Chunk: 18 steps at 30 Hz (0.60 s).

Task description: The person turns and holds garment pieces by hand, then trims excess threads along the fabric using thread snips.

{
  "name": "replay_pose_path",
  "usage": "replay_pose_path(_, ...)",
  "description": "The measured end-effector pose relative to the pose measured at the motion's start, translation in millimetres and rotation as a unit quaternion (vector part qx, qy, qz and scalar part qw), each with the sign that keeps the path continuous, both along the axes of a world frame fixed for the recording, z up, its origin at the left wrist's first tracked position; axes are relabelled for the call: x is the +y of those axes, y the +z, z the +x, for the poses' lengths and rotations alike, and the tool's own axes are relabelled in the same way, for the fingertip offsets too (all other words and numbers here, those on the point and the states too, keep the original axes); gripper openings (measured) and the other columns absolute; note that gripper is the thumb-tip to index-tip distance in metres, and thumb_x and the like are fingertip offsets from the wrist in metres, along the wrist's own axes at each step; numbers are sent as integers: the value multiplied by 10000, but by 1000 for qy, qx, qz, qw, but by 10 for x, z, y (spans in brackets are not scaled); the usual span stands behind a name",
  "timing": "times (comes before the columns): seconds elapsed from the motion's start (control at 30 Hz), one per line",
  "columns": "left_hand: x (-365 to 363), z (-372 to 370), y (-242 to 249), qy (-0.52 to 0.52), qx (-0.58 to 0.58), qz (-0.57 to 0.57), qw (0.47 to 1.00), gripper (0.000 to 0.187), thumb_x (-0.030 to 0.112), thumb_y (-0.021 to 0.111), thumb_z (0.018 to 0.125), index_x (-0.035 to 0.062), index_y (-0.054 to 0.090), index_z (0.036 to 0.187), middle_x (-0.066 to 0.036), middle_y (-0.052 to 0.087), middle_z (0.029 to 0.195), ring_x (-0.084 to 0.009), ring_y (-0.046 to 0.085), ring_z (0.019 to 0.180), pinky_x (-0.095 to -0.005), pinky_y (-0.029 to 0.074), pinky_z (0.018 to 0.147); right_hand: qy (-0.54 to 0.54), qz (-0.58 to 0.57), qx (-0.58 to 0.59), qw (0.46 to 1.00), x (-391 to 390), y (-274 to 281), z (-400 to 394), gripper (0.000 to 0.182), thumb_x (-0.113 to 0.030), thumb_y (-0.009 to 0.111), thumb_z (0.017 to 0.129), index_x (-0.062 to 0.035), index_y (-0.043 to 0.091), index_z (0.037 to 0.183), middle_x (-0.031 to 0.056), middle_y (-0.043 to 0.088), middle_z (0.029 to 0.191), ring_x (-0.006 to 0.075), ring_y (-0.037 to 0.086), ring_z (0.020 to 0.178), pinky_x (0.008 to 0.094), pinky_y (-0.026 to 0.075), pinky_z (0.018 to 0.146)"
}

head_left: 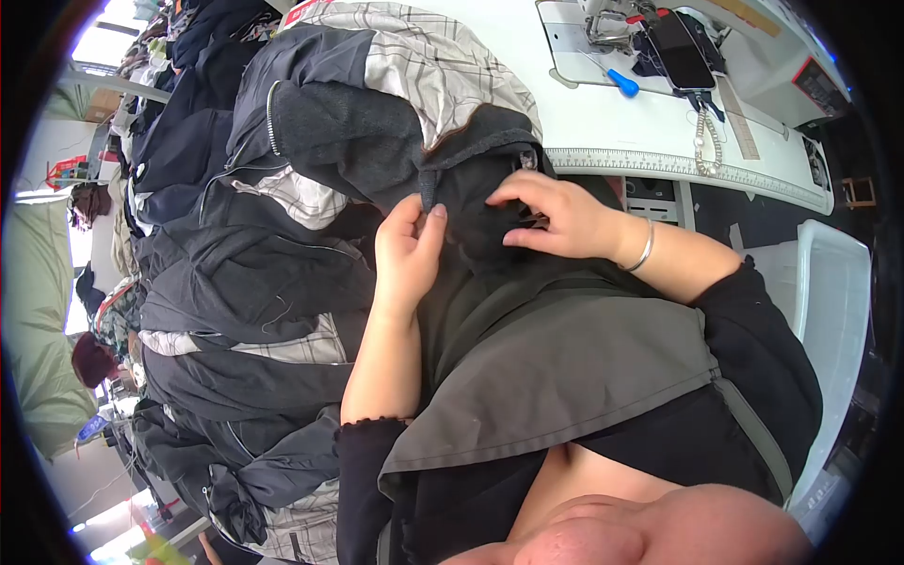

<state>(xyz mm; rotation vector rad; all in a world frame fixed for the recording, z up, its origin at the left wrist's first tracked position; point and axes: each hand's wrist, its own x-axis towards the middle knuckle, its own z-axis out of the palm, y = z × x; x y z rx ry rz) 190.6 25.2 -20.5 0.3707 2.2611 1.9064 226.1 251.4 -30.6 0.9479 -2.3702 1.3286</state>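
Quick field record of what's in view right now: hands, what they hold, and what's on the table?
left hand: pinching the dark garment at a seam
right hand: fingers pressed on the same garment, bracelet on the wrist
pile: dark jackets with plaid lining, left of the hands
table: phone, blue-handled tool, ruler along the edge

A dark grey jacket [471, 217] with a fleece-like collar lies bunched in the middle of the scene, its plaid lining showing at the far side. Its olive-grey shell spreads toward the near side, draped over the lap.
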Motion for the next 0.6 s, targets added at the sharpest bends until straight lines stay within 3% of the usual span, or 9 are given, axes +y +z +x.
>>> replay_pose_path(0.07,25,33,-25,-4,-10,40,999,89,91,613,858,12,577,841,31,519,678,-19,404,568,-184,333,517,18,45,-112,993,-46,-107,108,341,-165,691,789,-42,550,1074,90,575,878,233,581,702,316,487,643)
replay_pose_path(0.1,36,51,-35,-9,-16,80,997,93,95,617,862,12,587,891,41,536,707,-3,399,578,-169,335,524,12,55,-155,986,-92,-107,162,269,-170,688,795,-36,555,987,96,561,793,222,566,664,308,462,598)
replay_pose_path(0.23,112,122,14,12,-5,69,998,89,93,622,864,22,569,878,44,523,688,-5,408,580,-167,343,518,35,17,-236,971,-100,-122,251,214,-195,652,827,-39,538,920,104,600,775,255,617,710,316,482,622)
replay_pose_path(0.3,93,109,24,28,104,-48,993,138,119,656,836,30,552,822,15,516,650,-46,442,537,-202,367,498,39,-25,-221,974,-114,-135,304,193,-174,645,832,-28,525,871,108,599,773,243,612,694,305,477,610)
replay_pose_path(0.33,102,108,54,30,104,-48,993,138,119,656,836,30,552,822,15,516,650,-46,442,537,-202,367,498,41,-25,-221,974,-114,-141,313,193,-174,645,832,-28,525,871,108,599,773,243,612,694,305,477,610)
replay_pose_path(0.4,135,114,183,43,234,-222,946,207,159,691,794,38,524,771,-33,492,619,-122,459,497,-245,385,482,33,-25,-227,973,-114,-154,329,181,-166,643,833,-29,531,872,113,596,774,236,607,685,310,479,611)
replay_pose_path(0.43,165,135,271,45,220,-260,939,254,189,712,756,38,508,747,-75,477,621,-199,467,489,-295,394,476,34,-24,-227,973,-114,-154,335,181,-166,643,833,-29,531,872,113,596,774,236,607,685,310,479,611)
replay_pose_path(0.53,176,119,288,63,313,-286,903,252,178,704,763,38,495,740,-78,476,612,-219,474,495,-313,389,471,30,-27,-209,977,-118,-153,366,179,-165,645,832,-28,537,872,109,593,768,232,602,680,307,477,610)
replay_pose_path(0.6,182,126,291,58,301,-293,906,241,161,680,781,36,485,715,-94,480,611,-254,476,508,-330,392,481,25,-39,-211,976,-128,-179,391,176,-155,648,828,-26,539,878,108,592,767,234,595,674,308,476,610)
